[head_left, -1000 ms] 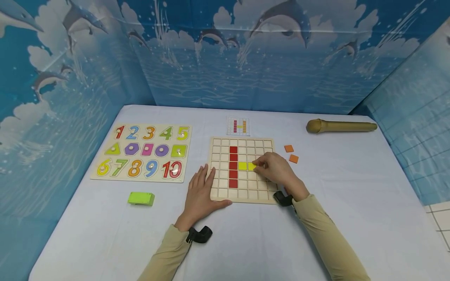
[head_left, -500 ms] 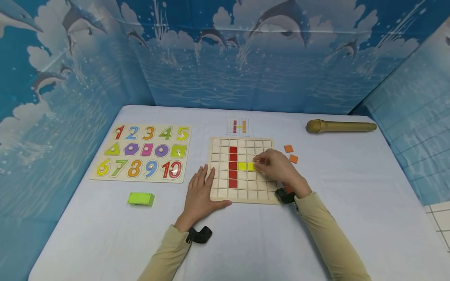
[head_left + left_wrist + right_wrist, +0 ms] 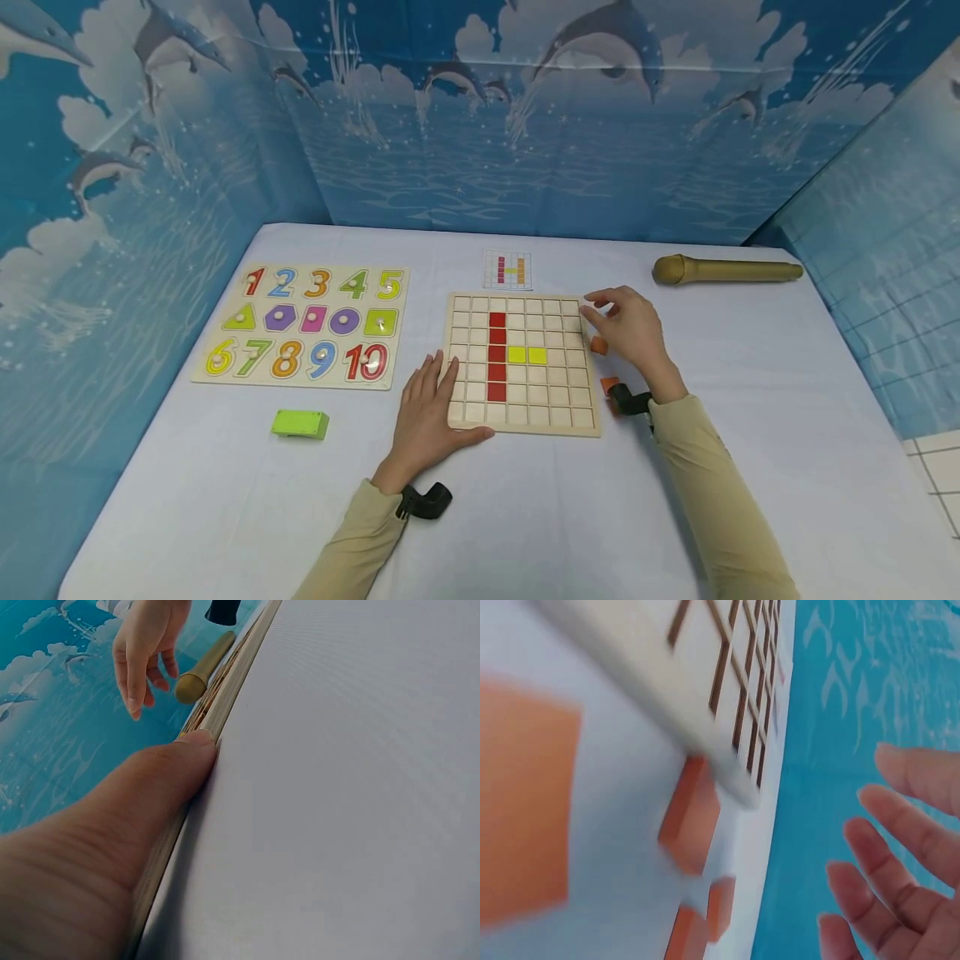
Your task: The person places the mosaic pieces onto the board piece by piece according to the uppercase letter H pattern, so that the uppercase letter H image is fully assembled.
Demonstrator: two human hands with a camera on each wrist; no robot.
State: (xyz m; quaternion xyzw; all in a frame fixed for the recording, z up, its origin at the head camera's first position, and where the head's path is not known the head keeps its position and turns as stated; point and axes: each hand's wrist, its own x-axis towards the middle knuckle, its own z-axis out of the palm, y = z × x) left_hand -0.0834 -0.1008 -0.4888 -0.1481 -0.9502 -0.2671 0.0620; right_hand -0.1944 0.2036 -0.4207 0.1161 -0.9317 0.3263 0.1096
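Observation:
The wooden grid board lies mid-table, with a column of several red square tiles in it. Two yellow tiles sit in a row to the right of that column. Straight fingers of my left hand rest along the board's left edge. In the left wrist view its thumb presses on the board's near side. My right hand hovers past the board's right edge, fingers apart and holding nothing. Below it lie loose orange tiles, partly hidden by the hand; they show near the board in the right wrist view.
A small pattern card lies behind the board. A number-and-shape puzzle board is at left, with a green block in front. A brown, microphone-shaped object lies at the back right. Dolphin-print cloth surrounds the table.
My right hand has let go of the second yellow tile, lying in the grid, and moved right and back over the orange tiles. My left hand stays in place.

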